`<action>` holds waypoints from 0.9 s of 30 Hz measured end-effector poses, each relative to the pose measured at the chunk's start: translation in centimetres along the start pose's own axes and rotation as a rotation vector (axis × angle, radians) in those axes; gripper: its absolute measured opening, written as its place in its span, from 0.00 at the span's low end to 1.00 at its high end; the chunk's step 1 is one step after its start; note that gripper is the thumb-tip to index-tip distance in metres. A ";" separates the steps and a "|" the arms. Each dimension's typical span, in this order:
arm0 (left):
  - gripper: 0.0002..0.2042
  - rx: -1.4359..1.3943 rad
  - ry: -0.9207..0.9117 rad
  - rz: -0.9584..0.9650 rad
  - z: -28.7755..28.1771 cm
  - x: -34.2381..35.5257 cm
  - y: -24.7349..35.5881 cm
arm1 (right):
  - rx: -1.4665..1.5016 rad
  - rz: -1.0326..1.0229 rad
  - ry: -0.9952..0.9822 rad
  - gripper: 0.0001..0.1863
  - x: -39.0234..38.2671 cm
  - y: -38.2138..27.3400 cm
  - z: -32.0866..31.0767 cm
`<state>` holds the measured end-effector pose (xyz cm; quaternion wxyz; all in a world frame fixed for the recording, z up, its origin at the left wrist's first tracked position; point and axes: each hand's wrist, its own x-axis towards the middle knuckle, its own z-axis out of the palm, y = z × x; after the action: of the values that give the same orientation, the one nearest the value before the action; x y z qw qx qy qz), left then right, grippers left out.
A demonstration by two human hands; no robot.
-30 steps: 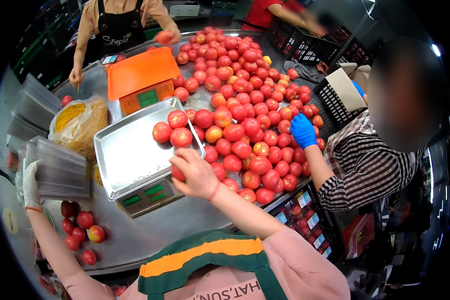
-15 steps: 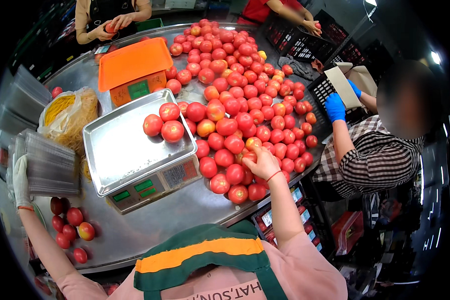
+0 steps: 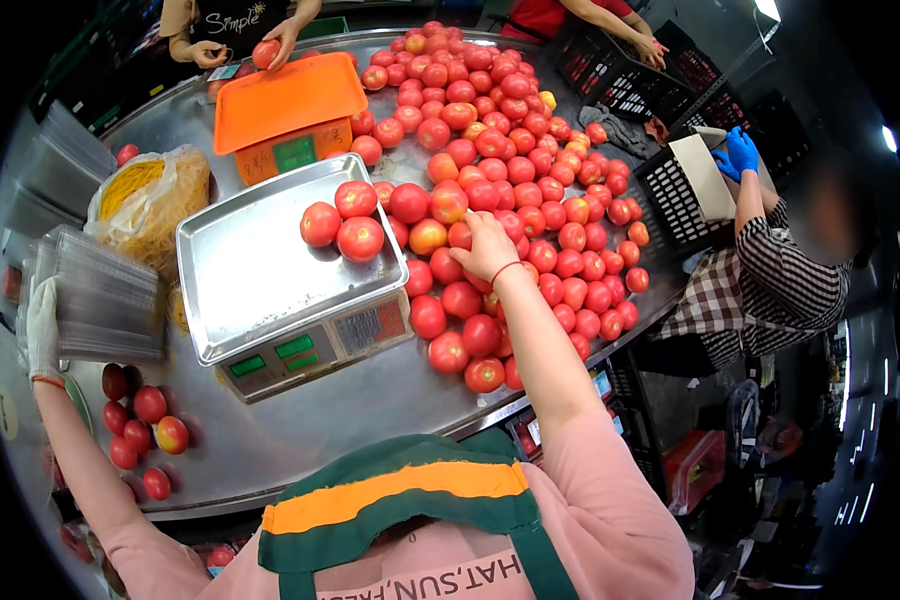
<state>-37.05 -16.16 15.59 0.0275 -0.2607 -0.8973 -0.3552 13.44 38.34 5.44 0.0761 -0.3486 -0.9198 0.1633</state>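
In the middle of the frame, the right hand (image 3: 488,248) bends down over a red tomato (image 3: 459,235) in a big pile of tomatoes (image 3: 521,170). From where I sit, far off, I can't tell if that hand has hold of it or is only touching it. The tomato is round like a ball, so I find no long side to it, and I can't tell which way its stem end points because the hand hides part of it. What I can see is smooth and red.

At the left edge, I see the left hand (image 3: 42,325), in a white glove, up against a stack of clear plastic boxes (image 3: 110,305). I can't tell if it is gripping them.

Left of the middle, three shiny tomatoes (image 3: 360,240) sit close together at the right end of a silver tray (image 3: 255,255) on a scale (image 3: 370,330). They look plump and round too. The tray's long way slants up to the right. At the lower left, a few loose tomatoes (image 3: 150,404) lie on the metal table (image 3: 270,440), and one has a yellow patch.
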 end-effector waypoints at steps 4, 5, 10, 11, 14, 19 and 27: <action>0.18 0.040 0.028 0.050 0.1 -0.3 -0.2 | 0.043 -0.267 0.404 0.23 -3.9 -1.2 -1.8; 0.19 0.039 -0.006 0.029 0.1 -0.6 0.7 | 0.095 -0.289 0.355 0.19 -5.6 -1.6 -2.2; 0.19 0.126 -0.018 0.029 -0.4 -0.9 1.4 | -0.064 -0.438 0.082 0.17 -13.7 -4.4 0.6; 0.18 0.138 -0.002 0.032 -0.1 -0.6 1.1 | -0.196 -0.462 0.039 0.20 -14.4 -4.3 1.3; 0.17 0.120 0.025 0.090 0.0 -0.4 0.7 | -0.429 -0.474 0.006 0.24 -14.3 -3.9 4.0; 0.15 0.038 0.020 0.108 1.6 -1.0 3.1 | -0.184 -0.507 -0.148 0.24 -13.7 -5.4 1.4; 0.12 0.329 0.174 0.337 2.2 -1.3 3.5 | 0.212 -0.763 0.253 0.28 -4.4 -16.8 0.5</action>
<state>-33.91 -13.16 15.81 0.2053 -0.3670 -0.8812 -0.2159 6.22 23.43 10.81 0.2791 0.0096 -0.9445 0.1732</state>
